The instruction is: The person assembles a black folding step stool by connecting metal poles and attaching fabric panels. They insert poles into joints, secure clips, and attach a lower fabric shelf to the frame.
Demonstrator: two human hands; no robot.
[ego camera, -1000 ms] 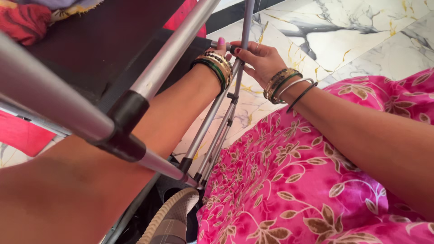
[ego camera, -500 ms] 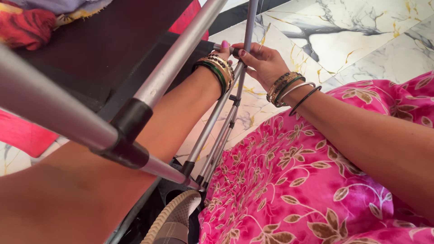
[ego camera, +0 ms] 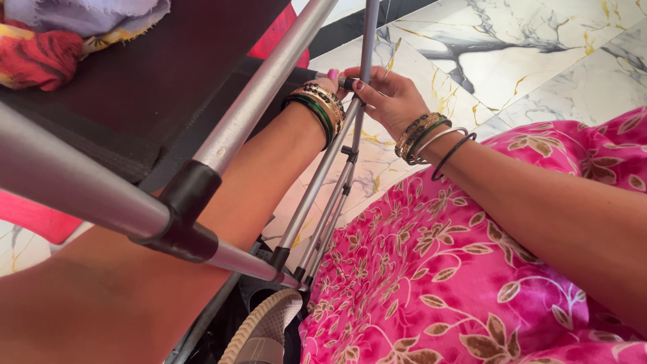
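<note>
Above white marble floor [ego camera: 526, 47], right hand [ego camera: 387, 94] fingers pinched around thin grey frame rod [ego camera: 367, 40]; left hand [ego camera: 331, 81] grip unclear.

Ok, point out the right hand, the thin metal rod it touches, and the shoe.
right hand [ego camera: 391, 101], head view, on the back of the hand.
thin metal rod [ego camera: 369, 30], head view, on the bare shaft above the fingers.
shoe [ego camera: 266, 323], head view, on its beige knit upper.

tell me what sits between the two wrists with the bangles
In the head view, thin grey metal rods of the folding frame run up between the left hand and the right hand. Both hands grip a rod near the top.
</note>
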